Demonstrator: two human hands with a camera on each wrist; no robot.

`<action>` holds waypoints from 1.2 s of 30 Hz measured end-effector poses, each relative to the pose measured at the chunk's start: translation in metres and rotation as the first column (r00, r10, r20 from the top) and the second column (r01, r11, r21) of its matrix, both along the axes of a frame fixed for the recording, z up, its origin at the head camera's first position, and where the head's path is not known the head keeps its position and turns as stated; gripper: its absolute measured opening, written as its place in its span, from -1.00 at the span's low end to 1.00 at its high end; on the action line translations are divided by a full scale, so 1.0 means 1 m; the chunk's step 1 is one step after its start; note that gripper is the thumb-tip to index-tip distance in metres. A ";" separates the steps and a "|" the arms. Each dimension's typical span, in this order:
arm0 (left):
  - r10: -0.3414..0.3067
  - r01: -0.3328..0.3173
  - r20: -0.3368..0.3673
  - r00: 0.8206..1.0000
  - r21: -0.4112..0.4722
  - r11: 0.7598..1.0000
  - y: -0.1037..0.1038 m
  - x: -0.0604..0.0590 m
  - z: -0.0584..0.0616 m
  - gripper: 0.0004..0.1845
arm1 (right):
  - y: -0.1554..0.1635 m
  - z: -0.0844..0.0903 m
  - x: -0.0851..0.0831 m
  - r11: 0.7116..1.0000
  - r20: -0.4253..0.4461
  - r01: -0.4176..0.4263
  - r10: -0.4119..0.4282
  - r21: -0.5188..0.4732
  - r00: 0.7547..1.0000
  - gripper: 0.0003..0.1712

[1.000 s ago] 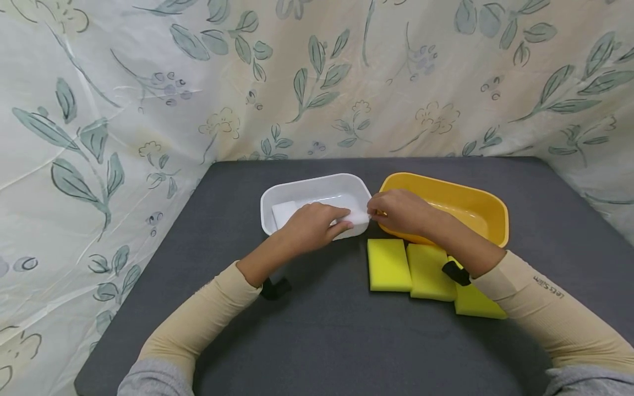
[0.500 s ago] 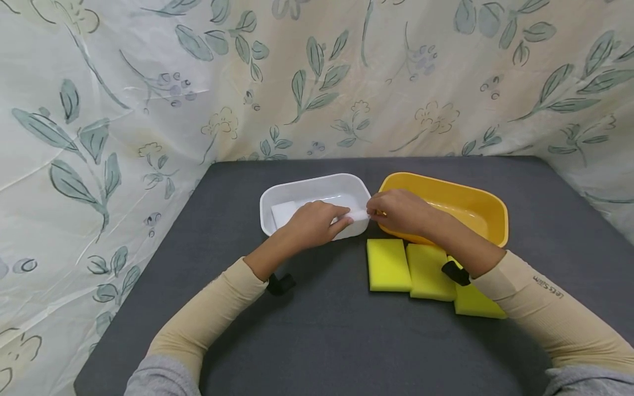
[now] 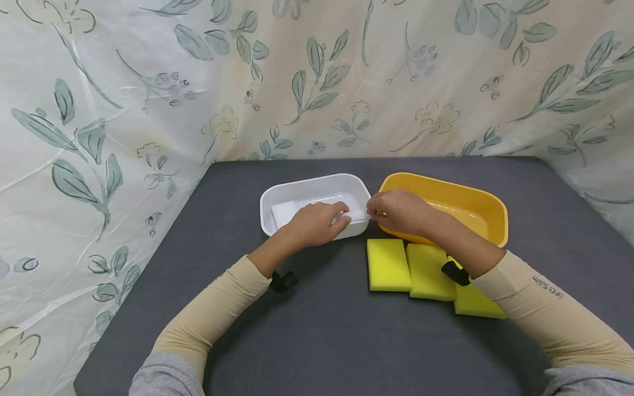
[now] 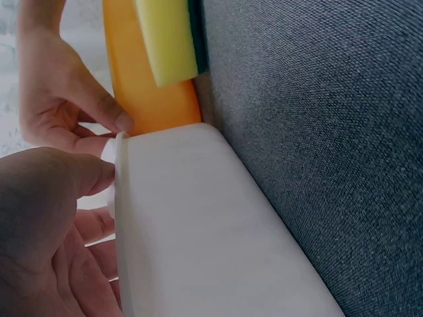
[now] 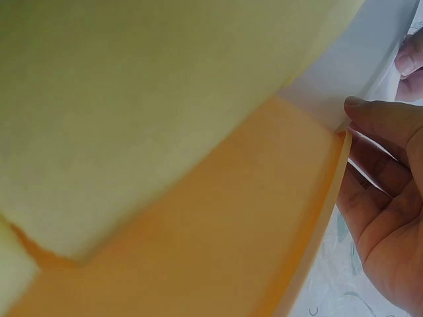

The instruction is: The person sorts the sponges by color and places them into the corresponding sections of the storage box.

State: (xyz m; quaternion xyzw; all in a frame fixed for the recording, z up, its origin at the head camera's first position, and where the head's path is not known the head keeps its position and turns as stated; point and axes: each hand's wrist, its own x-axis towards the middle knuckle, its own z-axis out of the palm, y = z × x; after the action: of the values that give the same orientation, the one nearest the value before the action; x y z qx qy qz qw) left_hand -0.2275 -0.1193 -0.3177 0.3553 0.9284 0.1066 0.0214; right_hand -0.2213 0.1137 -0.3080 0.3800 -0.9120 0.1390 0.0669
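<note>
A white tub (image 3: pixel 317 179) stands on the grey table beside a yellow tub (image 3: pixel 475 201). One white sponge (image 3: pixel 283 212) lies in the white tub's left end. My left hand (image 3: pixel 342 213) reaches over the tub's right part and grips a second white sponge (image 3: pixel 358 214) at the right rim. My right hand (image 3: pixel 376 210) pinches that sponge's other end. In the left wrist view the left thumb (image 4: pixel 86 175) lies against the white tub's wall (image 4: pixel 198 224). The right wrist view shows the right hand (image 5: pixel 390 191) at the yellow tub's rim (image 5: pixel 218 244).
Three yellow sponges (image 3: pixel 388 264) (image 3: pixel 430 271) (image 3: pixel 475 303) lie in a row in front of the yellow tub, partly under my right forearm. A floral curtain (image 3: pixel 148 82) closes off the back and both sides. The grey table (image 3: pixel 322 330) stretches toward me.
The held white sponge has sunk a little from the rim into the white tub, and my left hand has moved slightly forward with it. The right hand has stayed put.
</note>
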 end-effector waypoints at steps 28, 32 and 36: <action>0.027 -0.036 -0.051 0.998 -0.195 0.980 0.006 0.005 -0.011 -0.37 | 0.002 -0.002 0.002 1.000 -0.001 0.011 -0.011 0.010 1.000 -0.87; 0.024 -0.034 -0.058 0.998 -0.182 0.983 0.006 0.003 -0.010 -0.38 | 0.002 -0.001 0.003 1.000 0.007 0.016 -0.016 0.013 1.000 -0.86; -0.008 0.003 -0.052 0.999 -0.102 0.995 0.008 0.001 -0.010 -0.42 | 0.002 0.001 0.005 0.999 0.009 0.023 -0.024 0.039 1.000 -0.76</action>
State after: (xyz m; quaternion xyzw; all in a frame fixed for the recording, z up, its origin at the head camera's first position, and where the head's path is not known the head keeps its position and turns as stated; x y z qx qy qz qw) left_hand -0.2265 -0.1110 -0.3272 0.3589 0.9319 0.0497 0.0157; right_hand -0.2159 0.1156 -0.3070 0.3698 -0.9193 0.1220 0.0570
